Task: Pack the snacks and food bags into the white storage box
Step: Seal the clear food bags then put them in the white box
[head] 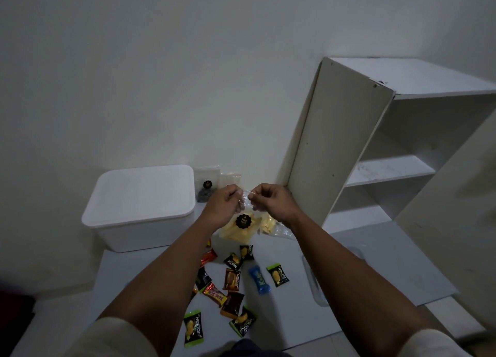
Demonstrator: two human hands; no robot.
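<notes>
Both my hands hold up a clear food bag (239, 229) of yellow chips with a black round label. My left hand (224, 205) and my right hand (271, 202) pinch its top edge from either side. The white storage box (139, 222) stands to the left with its lid (145, 193) on. Several small snack packets (232, 279) lie scattered on the floor below the bag, among them a blue one (259, 279) and a green one (278, 274). Two more clear bags (208, 182) lean on the wall behind the box.
A white open shelf unit (389, 147) stands at the right against the wall. A clear plastic lid (314, 281) lies on the floor under my right forearm. A dark object (16, 305) sits at the far left edge.
</notes>
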